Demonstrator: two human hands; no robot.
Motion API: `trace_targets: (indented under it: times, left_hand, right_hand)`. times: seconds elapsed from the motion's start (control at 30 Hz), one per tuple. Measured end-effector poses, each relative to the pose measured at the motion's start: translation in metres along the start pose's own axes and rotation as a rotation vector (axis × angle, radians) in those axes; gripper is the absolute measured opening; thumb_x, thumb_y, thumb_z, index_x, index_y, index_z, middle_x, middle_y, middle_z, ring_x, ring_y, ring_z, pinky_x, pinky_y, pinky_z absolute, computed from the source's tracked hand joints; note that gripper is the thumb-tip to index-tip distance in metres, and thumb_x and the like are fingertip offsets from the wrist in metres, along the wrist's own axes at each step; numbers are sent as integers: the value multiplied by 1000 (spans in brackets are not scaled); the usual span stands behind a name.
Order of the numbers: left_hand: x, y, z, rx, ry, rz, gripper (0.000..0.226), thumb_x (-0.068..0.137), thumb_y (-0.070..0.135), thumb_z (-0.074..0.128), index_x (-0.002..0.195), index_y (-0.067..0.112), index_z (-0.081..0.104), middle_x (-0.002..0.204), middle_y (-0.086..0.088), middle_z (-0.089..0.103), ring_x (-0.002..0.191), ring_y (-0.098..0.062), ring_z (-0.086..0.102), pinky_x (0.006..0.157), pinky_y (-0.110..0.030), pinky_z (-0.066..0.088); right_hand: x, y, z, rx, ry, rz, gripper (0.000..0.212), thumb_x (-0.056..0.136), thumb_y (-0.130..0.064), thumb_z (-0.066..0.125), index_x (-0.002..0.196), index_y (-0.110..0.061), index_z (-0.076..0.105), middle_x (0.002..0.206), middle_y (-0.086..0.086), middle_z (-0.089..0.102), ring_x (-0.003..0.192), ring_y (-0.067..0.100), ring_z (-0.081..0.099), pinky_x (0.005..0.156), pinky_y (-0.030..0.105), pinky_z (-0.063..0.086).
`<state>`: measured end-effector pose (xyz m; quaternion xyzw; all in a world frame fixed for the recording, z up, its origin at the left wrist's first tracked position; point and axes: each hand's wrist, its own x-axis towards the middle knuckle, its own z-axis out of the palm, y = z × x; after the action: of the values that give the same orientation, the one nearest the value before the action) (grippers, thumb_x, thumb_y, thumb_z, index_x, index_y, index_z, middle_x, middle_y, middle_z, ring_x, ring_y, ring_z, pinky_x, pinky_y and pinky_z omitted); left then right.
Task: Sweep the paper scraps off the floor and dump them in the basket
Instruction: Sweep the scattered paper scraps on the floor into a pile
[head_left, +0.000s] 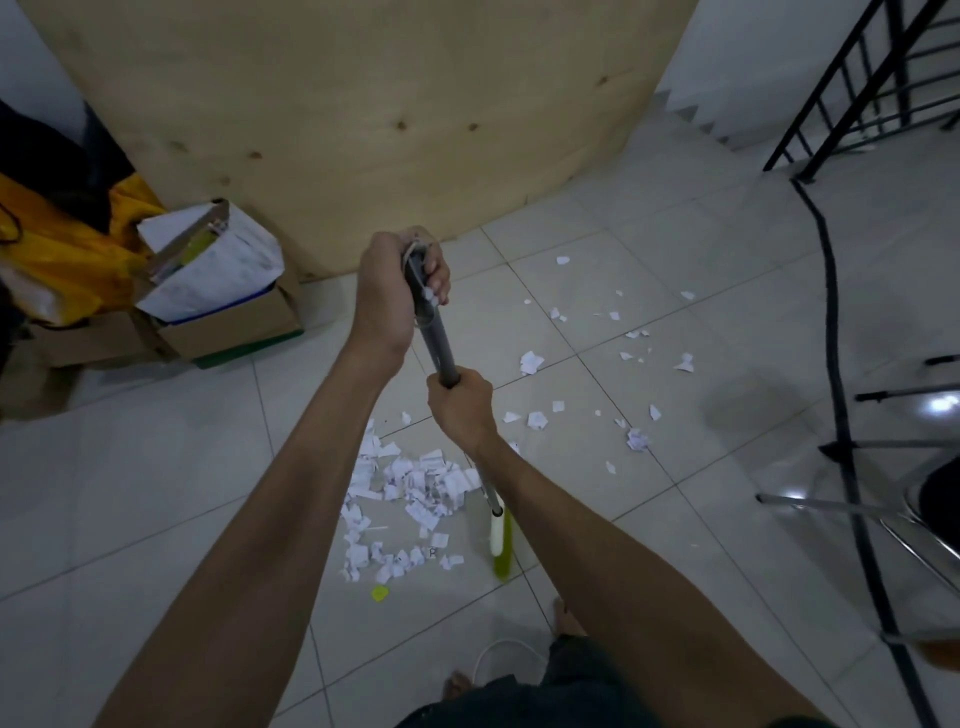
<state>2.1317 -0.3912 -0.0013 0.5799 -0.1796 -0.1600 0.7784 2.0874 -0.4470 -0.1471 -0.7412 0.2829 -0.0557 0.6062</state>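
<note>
Scraps (531, 362) of white paper lay on the tiled floor (156, 493). Most of them were gathered in a loose pile (415, 488) just in front of the person's feet, and other pieces lay scattered to the right, well apart from it. Both hands were closed around the broom (441, 348): the left hand (387, 286) gripped the top end of the grey handle, and the right hand (460, 408) gripped it lower down. The green and white broom head (501, 540) stood on the floor just beside the pile, on its right side. I judged that the scraps were very light and thin, so they would slide easily on the smooth tiles but could also fly away under a fast stroke; short, low strokes seemed safer. The handle looked stiff, and this hold with two hands looked good for control. No basket was in view. A box (234, 322) full of papers stood at the left.
</note>
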Motion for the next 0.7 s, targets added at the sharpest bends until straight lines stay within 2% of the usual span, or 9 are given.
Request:
trace_targets:
  times: [0.1, 0.23, 0.43, 0.5, 0.6, 0.7]
  left_hand:
    - [2, -1, 10, 28, -26, 19, 20, 75, 23, 29, 57, 14, 34, 40, 5, 34, 41, -11, 31, 46, -22, 32]
    - [8, -2, 27, 72, -38, 35, 24, 81, 19, 26, 59, 15, 34, 40, 7, 35, 41, -10, 31, 47, -21, 33]
    - [27, 1, 67, 127, -61, -1, 20, 73, 23, 30, 56, 13, 37, 39, 4, 35, 41, -11, 31, 47, -24, 32]
    - [36, 3, 91, 157, -88, -8, 22, 74, 24, 30, 56, 12, 37, 40, 2, 35, 41, -13, 32, 49, -26, 32]
    - [50, 10, 131, 188, -109, 21, 28, 78, 25, 31, 55, 12, 39, 42, 0, 35, 44, -16, 32, 52, -29, 31]
    - [64, 20, 168, 175, -90, 81, 38, 92, 20, 26, 57, 12, 39, 43, 1, 36, 44, -15, 33, 53, -29, 32]
  right_hand:
    - [2, 1, -5, 25, 24, 15, 17, 89, -15, 52, 75, -7, 56, 62, 7, 52, 51, 18, 44, 50, 28, 40]
    - [10, 2, -16, 51, 33, 23, 14, 89, -16, 53, 80, -7, 57, 67, 10, 55, 53, 20, 47, 51, 29, 43]
    - [27, -3, -56, 56, -43, 40, 22, 87, -16, 53, 66, -14, 51, 62, 8, 51, 52, 20, 45, 51, 30, 41]
    - [33, -9, -82, 29, -79, 21, 20, 86, -16, 54, 67, -10, 52, 64, 10, 53, 55, 21, 48, 53, 32, 42]
    - [42, -19, -125, 14, -112, -7, 17, 87, -18, 54, 75, -5, 56, 71, 14, 57, 62, 21, 52, 53, 28, 43]
    - [53, -32, -167, -20, -145, -49, 22, 87, -21, 55, 83, 0, 61, 72, 14, 59, 63, 19, 53, 49, 21, 43]
